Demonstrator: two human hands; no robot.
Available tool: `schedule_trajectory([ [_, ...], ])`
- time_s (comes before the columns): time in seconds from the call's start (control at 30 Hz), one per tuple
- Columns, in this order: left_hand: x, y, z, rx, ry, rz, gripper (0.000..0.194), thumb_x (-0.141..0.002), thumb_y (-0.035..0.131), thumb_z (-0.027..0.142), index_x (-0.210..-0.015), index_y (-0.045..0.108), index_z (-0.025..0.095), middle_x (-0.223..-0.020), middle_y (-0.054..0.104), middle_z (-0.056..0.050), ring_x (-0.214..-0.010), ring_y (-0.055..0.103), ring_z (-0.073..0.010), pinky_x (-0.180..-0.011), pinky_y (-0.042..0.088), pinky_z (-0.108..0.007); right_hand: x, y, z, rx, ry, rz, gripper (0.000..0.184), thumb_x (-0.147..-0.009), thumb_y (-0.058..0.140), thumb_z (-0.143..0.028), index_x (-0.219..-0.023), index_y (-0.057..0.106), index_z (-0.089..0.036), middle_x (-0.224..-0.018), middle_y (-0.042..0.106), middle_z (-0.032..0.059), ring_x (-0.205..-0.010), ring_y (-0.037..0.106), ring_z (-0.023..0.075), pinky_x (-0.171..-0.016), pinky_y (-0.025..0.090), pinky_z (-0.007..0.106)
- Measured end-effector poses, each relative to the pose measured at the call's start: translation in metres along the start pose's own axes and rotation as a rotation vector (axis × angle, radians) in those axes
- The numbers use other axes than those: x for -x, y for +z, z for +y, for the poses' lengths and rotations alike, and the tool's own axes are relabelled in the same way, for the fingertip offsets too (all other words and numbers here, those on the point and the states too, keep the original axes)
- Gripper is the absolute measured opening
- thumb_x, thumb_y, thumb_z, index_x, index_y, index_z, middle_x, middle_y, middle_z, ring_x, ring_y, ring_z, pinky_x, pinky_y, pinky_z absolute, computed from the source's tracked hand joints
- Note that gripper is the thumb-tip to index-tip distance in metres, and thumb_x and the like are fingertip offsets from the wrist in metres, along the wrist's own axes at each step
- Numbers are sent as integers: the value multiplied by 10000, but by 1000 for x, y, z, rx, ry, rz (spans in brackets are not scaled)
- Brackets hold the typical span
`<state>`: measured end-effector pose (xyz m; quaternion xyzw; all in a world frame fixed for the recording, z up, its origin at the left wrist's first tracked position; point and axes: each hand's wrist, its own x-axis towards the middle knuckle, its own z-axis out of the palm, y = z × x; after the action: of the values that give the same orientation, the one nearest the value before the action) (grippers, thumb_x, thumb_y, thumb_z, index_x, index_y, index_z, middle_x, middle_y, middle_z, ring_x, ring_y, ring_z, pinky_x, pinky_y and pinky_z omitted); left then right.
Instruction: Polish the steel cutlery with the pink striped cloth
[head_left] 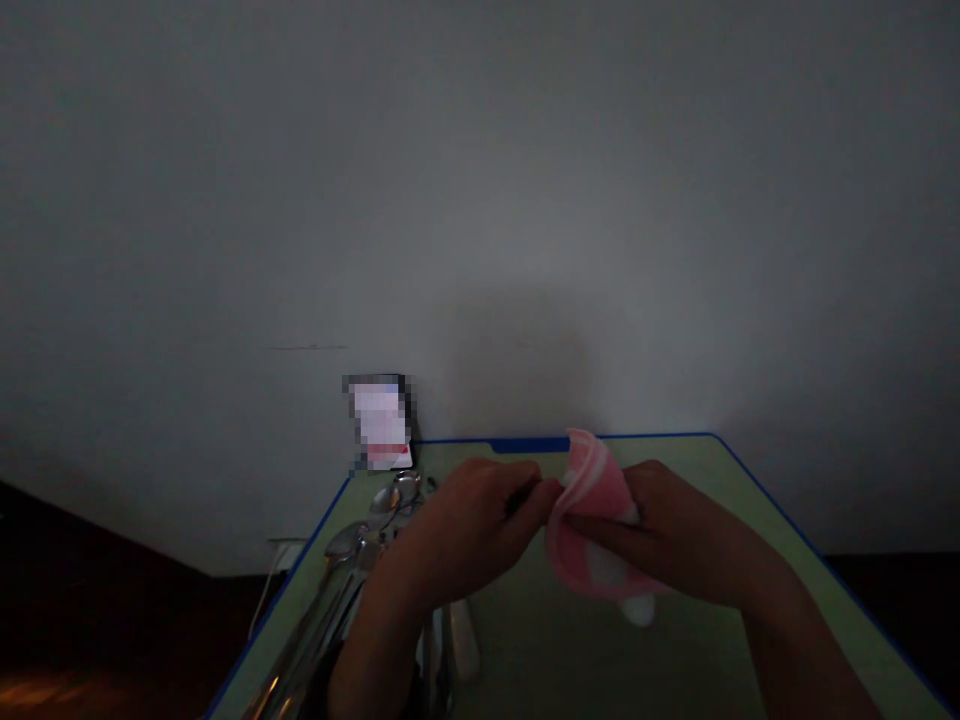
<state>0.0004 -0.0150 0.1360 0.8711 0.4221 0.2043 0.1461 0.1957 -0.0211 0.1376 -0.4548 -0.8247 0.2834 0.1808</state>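
While the right hand [667, 530] pinches a pink-and-white cloth [600, 490] between its thumb side and fingers, the left hand [487, 515] curls inward, its fingertips meeting the cloth's left edge; whether they close on anything there I can't tell, as the folds hide it. The cloth stands just right of the left fingertips, a little right of the frame's middle and low down, bent over into a curved fold. It lies nearer the right hand, which wraps its right side. A white rounded end [637, 609] pokes out below the cloth, and a line from the left fingertips to it would slant down to the right; I can't make out whether it belongs to something inside.

Beneath both hands spreads a pale green table [570, 660] edged in blue. Left of the left forearm, toward the lower left, metal cutlery [300, 630] lies heaped lengthwise, spoons [386, 500] with their bowls toward the far edge; a pale handle [464, 640] shows to the right of that forearm. At the table's far left corner a lit screen [381, 420], its content blurred, leans by the grey wall [525, 180].
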Motion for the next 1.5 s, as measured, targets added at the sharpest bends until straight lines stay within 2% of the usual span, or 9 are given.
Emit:
schedule_trajectory([
  [0.17, 5, -10, -8, 84, 9, 91, 322, -918, 347, 306, -744, 572, 155, -653, 588, 11, -596, 519, -87, -558, 352, -194, 3, -5, -1, -102, -4, -21, 343, -817, 486, -450, -805, 643, -145, -758, 655, 27, -663, 568, 141, -602, 406, 232],
  [0.37, 15, -19, -5, 38, -41, 171, 311, -912, 359, 305, -799, 606, 154, -680, 614, -17, -604, 537, -110, -577, 389, -224, 24, -24, -7, -139, -23, -9, 237, -793, 550, -376, -804, 647, -160, -808, 652, 17, -740, 582, 155, -672, 437, 242],
  [0.47, 19, -21, -1, 134, 11, 231, 206, -895, 410, 264, -988, 574, 183, -826, 654, -27, -717, 587, -120, -642, 437, -229, 35, -31, -6, -179, -42, 15, 218, -803, 538, -359, -797, 652, -173, -816, 651, 16, -811, 588, 173, -736, 450, 261],
  [0.6, 24, -24, 2, 251, 117, 269, 428, -787, 608, 238, -1192, 473, 276, -939, 672, -5, -799, 624, -124, -687, 481, -215, 45, -35, 3, -216, -39, 77, 228, -812, 523, -367, -830, 670, -194, -776, 651, 22, -781, 590, 174, -743, 467, 279],
  [0.97, 13, -23, 12, 297, 215, 344, 280, -698, 695, 298, -969, 631, 272, -958, 659, -27, -863, 616, -166, -719, 506, -256, 34, -29, 6, -264, -13, -22, 322, -755, 565, -431, -915, 651, -164, -792, 644, 33, -704, 567, 160, -640, 462, 243],
  [1.1, 6, -14, 14, 312, 101, 285, 127, -715, 679, 310, -786, 643, 211, -752, 663, 8, -672, 603, -116, -591, 467, -203, 25, -21, 3, -202, -76, -45, 298, -798, 518, -409, -817, 637, -137, -726, 619, 22, -638, 528, 123, -598, 427, 211],
  [1.23, 2, -8, 17, 278, -10, 165, 152, -778, 605, 294, -676, 602, 182, -584, 605, 48, -517, 522, -73, -481, 376, -172, 16, -12, -3, -156, -187, -80, 253, -841, 476, -343, -843, 624, -137, -758, 619, 18, -658, 523, 106, -628, 404, 198],
  [1.37, 1, -7, 19, 242, 18, 53, 214, -823, 528, 275, -640, 541, 165, -558, 557, 58, -491, 465, -55, -460, 329, -160, 11, -8, -2, -111, -242, -109, 242, -857, 454, -314, -857, 623, -141, -772, 619, 18, -665, 526, 103, -647, 397, 202],
  [1.5, 2, -11, 10, 262, 19, 66, 249, -829, 506, 313, -630, 515, 164, -543, 523, 54, -485, 432, -58, -446, 311, -164, 9, -8, 2, -127, -252, -102, 285, -871, 418, -329, -834, 618, -129, -777, 626, 31, -675, 529, 114, -664, 405, 219],
])
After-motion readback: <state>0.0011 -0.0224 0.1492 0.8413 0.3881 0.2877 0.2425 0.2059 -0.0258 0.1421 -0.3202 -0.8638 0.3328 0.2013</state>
